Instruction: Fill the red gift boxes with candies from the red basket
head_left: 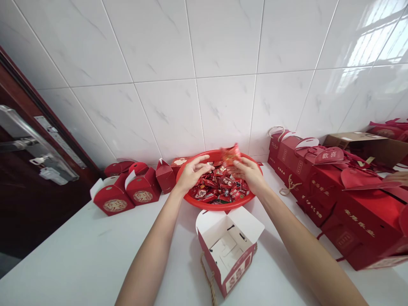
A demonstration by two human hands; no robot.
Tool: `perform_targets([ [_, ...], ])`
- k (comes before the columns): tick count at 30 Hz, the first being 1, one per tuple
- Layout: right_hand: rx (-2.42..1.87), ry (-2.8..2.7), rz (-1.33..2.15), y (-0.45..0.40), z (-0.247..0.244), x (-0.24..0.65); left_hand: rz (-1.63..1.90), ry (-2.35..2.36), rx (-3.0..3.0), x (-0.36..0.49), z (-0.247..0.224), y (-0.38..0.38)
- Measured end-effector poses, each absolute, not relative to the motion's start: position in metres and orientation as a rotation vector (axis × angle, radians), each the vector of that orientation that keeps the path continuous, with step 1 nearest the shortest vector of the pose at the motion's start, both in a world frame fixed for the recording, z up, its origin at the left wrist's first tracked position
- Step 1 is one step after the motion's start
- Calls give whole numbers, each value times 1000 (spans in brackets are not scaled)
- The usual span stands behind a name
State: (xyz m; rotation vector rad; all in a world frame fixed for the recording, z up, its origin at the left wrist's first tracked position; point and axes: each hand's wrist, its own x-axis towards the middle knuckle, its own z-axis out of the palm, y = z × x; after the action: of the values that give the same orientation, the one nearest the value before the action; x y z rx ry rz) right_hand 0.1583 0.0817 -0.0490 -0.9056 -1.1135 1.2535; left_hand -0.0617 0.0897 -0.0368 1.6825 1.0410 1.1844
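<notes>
A round red plastic basket heaped with red-wrapped candies stands by the wall. My right hand is above its right side, closed on a red candy packet that is slightly blurred. Over the basket's left side, my left hand has its fingers stretched out and apart, close to the candies; I see nothing held in it. Between my forearms sits a red gift box with its white flaps spread and a rope handle hanging at its left. Its white inside shows, with no candy in it.
Small red boxes stand left of the basket. Larger red gift boxes line the right side, with a brown carton behind them. Another person's hand shows at the right edge. A dark door is at left, beyond the white table.
</notes>
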Motion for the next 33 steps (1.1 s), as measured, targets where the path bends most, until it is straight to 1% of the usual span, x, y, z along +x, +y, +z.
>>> perform_targets([
  [2,-945,-884,1116,87,-50,161,1262,1137,1601,-64,-42,96],
  [4,-957,-817,1062,91,-51,163,1274,1254,1581,-66,-47,103],
  [10,-938,-893,923,86,-53,162,1331,1524,1631,-70,-55,114],
  [13,-940,-962,958,83,-52,161,1316,1637,1643,-73,-55,116],
  [17,-957,-994,980,82,-51,160,1154,1763,1731,-75,-57,116],
  [25,-969,-1100,1041,78,-50,158,625,1890,1897,-69,-56,114],
  [33,-990,-1195,1052,76,-47,157,503,1820,2000,-64,-50,108],
])
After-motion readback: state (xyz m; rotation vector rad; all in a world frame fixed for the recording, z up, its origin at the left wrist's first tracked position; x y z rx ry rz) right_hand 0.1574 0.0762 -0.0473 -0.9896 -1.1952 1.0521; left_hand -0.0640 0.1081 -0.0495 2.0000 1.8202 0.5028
